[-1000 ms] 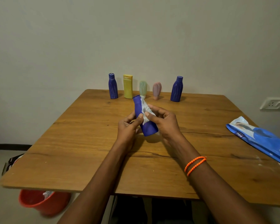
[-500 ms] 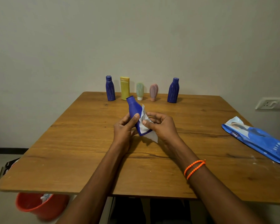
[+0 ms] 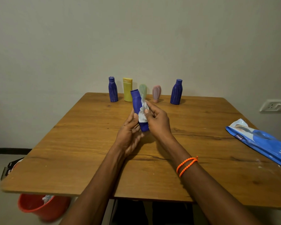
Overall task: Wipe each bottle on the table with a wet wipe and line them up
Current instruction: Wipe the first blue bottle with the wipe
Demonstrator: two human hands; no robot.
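standing: five bottles [image 3: 176,92]; held: one bottle [image 3: 137,104].

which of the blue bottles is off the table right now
The blue bottle in the hands, held by the left hand with the right hand pressing a wet wipe on it. The other two stand in the back row.

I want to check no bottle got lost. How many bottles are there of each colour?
Blue: 3, two standing in the far row and one in the hands
Yellow: 1
Green: 1
Pink: 1
Total: 6 bottles
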